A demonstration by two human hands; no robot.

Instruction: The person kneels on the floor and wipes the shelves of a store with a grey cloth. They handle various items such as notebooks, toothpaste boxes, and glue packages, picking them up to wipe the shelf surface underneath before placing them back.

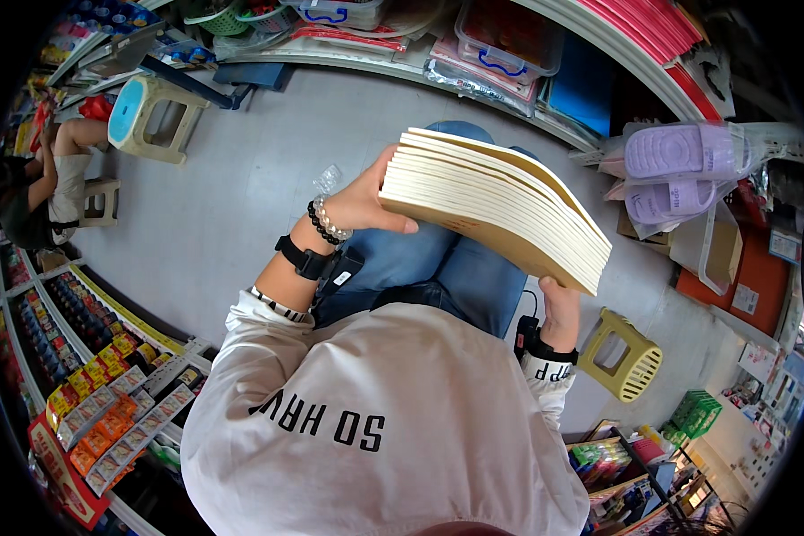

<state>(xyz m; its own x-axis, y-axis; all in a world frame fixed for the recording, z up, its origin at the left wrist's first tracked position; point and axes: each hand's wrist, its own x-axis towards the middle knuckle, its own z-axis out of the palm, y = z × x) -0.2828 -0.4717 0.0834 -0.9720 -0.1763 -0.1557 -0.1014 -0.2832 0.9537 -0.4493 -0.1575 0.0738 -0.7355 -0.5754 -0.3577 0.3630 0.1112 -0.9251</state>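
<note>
A thick stack of brown-covered notebooks (pixel 496 210) is held up above my lap, its cream page edges facing upward and bowed in a curve. My left hand (pixel 366 198) grips the stack's left end, thumb pressed on the brown cover and the other fingers hidden behind. At the lower right corner, my right hand (pixel 558 308) holds the stack with the thumb showing; its remaining fingers are out of sight beneath. Near the top, one notebook gapes slightly apart from the others.
Shelves with clear plastic boxes (pixel 509 40) run along the far side. Purple slippers (pixel 674 174) hang at the right, above a yellow plastic stool (pixel 621 355). A blue-topped stool (pixel 152 116) and a seated person (pixel 49 179) are at the left. Packed goods (pixel 107 384) fill the lower left shelves.
</note>
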